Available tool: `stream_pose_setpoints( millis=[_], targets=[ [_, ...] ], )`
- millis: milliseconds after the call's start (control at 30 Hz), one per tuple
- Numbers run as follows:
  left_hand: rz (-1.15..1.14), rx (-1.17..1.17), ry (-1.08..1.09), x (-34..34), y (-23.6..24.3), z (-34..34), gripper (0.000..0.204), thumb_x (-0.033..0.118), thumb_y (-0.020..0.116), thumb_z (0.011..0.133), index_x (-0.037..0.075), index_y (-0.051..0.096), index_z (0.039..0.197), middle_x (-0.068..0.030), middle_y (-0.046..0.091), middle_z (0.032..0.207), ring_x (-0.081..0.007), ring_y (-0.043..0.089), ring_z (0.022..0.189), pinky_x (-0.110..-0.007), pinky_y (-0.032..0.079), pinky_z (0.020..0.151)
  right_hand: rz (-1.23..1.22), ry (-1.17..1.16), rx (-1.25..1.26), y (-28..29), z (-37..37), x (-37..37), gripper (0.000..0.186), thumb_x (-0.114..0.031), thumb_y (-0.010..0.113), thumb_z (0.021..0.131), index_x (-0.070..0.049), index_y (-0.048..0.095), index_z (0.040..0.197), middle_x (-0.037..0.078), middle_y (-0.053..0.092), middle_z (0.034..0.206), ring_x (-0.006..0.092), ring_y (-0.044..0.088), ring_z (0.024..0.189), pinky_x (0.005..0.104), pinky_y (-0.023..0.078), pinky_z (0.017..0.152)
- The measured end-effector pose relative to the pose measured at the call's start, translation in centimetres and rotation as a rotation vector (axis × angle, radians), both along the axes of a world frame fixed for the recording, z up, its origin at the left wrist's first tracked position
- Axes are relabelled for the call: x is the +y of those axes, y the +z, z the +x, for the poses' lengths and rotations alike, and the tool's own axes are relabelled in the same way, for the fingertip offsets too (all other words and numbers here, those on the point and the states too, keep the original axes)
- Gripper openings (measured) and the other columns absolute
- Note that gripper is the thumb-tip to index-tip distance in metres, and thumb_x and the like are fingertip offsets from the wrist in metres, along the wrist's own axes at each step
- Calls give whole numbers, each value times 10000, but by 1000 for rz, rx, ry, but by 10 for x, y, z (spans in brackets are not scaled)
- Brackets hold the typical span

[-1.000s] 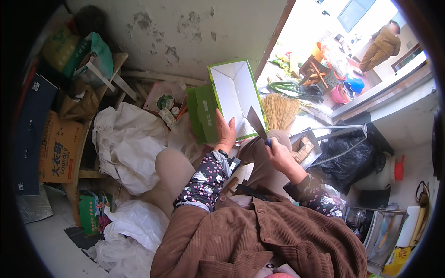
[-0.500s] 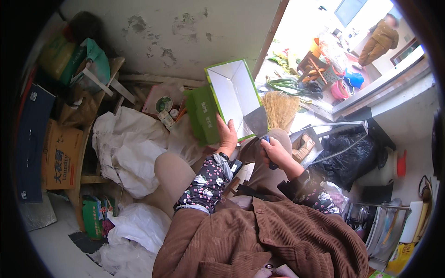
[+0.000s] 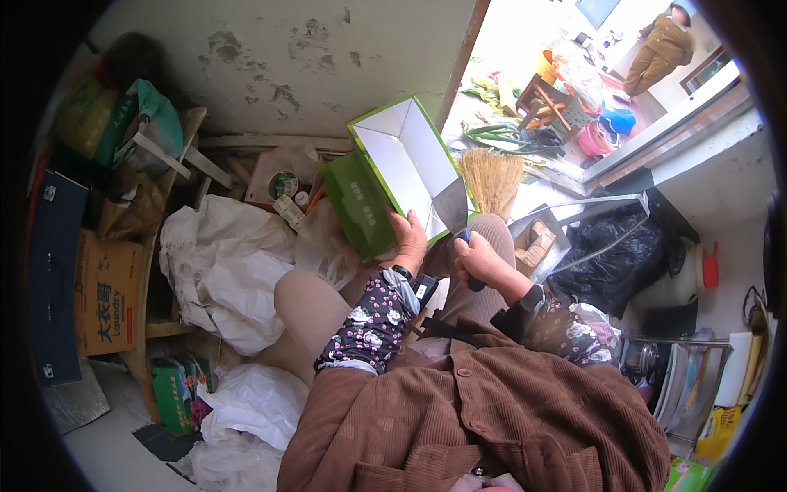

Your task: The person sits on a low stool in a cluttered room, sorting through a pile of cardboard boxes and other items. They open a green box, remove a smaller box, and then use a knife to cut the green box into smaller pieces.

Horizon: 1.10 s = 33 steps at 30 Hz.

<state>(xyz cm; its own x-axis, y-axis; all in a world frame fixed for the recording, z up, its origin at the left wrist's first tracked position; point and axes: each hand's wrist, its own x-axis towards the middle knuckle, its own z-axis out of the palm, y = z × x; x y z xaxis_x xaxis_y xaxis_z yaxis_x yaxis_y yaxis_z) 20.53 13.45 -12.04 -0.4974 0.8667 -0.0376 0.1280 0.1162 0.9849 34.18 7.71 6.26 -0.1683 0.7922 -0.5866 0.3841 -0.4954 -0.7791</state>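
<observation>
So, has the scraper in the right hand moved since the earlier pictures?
Yes: in this view the scraper has turned to show its broad face, its far end farther right, nearer the broom.

From my remote station, I am viewing the packaging box [image 3: 403,152] sitting before the knees [image 3: 310,302], the scraper [image 3: 452,207] lying at its near right corner; the straw broom [image 3: 492,176], dustpan [image 3: 559,248] and bin bag [image 3: 611,266] are resting rightward, the sack [image 3: 225,266] and cardboard carton [image 3: 106,299] leftward.

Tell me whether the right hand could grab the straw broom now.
Probably not: the right hand is closed around the scraper, and the right knee shows between hand and straw broom.
</observation>
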Motion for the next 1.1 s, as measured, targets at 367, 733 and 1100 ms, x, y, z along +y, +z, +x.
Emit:
stream_pose_setpoints(
  millis=[367, 733, 1100],
  targets=[
    [-102, -171, -42, 2, -3, -8, 672, 255, 479, 993, -158, 195, 1440, -377, 279, 1478, -455, 303, 1391, -453, 228, 1174, 140, 178, -252, -25, 10, -45, 239, -233, 474, 1000, -12, 401, 951, 108, 557, 683, 205, 582, 444, 382, 480, 393],
    [-43, 71, -7, 8, 11, -45, 671, 284, 513, 986, -114, 247, 1456, -354, 374, 1437, -460, 416, 1315, -450, 310, 1137, 29, 149, 94, -9, 27, -71, 221, -263, 491, 1010, -49, 435, 1011, 33, 506, 634, 163, 532, 400, 314, 441, 362],
    [-76, 1170, 22, -27, 102, -79, 551, 350, 687, 847, 138, 517, 1326, -101, 490, 1330, -346, 429, 1248, -524, 411, 972, 605, -118, 31, -62, 11, 55, 296, -205, 678, 882, -6, 603, 1088, 102, 672, 927, 159, 620, 864, 324, 505, 798]
  ],
)
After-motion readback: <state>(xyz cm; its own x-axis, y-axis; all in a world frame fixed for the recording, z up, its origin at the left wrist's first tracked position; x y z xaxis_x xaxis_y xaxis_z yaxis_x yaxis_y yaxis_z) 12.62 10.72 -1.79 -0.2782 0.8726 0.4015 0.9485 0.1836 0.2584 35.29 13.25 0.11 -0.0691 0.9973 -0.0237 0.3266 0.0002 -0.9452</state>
